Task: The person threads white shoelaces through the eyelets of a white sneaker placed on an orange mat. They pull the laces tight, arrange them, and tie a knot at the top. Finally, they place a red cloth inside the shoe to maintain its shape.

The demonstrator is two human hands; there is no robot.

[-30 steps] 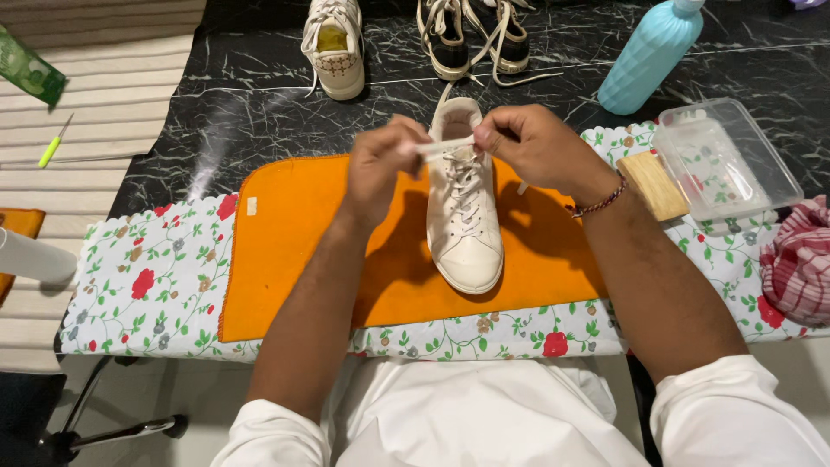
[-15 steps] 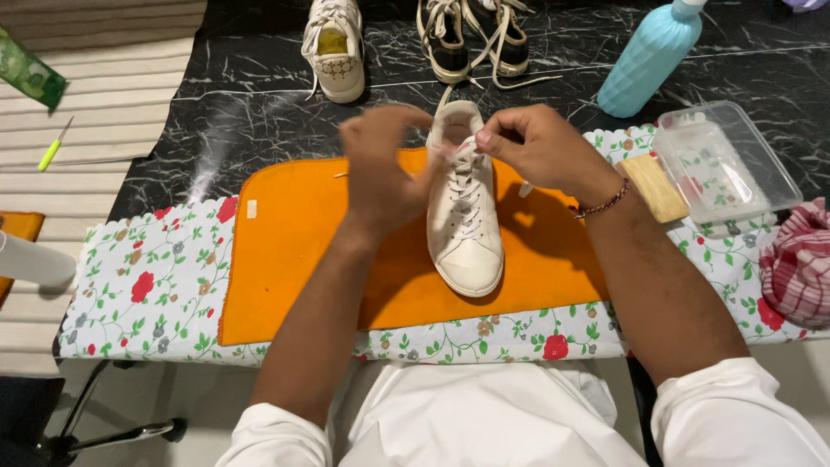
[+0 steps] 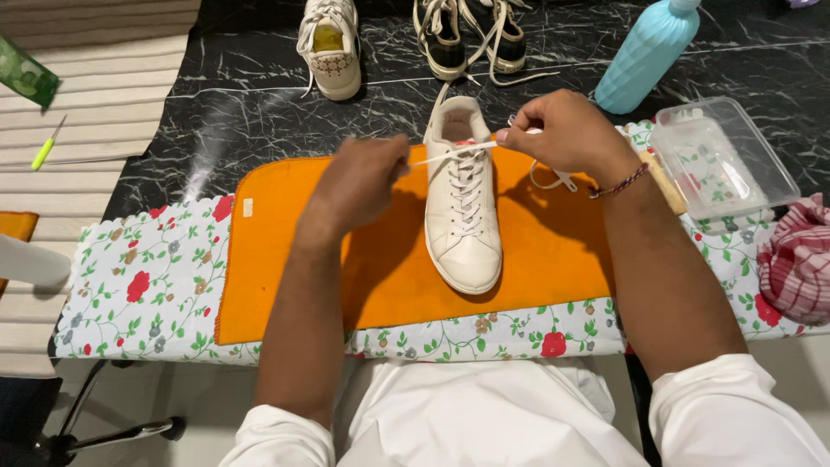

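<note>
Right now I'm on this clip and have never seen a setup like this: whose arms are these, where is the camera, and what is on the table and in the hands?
There is no machine here. One camera sits on a person's head and looks down, so the two arms reaching up from the bottom edge are that person's own. The left hand and the right hand each pinch one end of a white shoelace, stretched across the top of a white sneaker. The sneaker lies on an orange cloth, spread over a flowered cloth. Farther back stand another white sneaker, a pair of dark shoes and a light blue bottle. A clear plastic box sits to the right.
</note>
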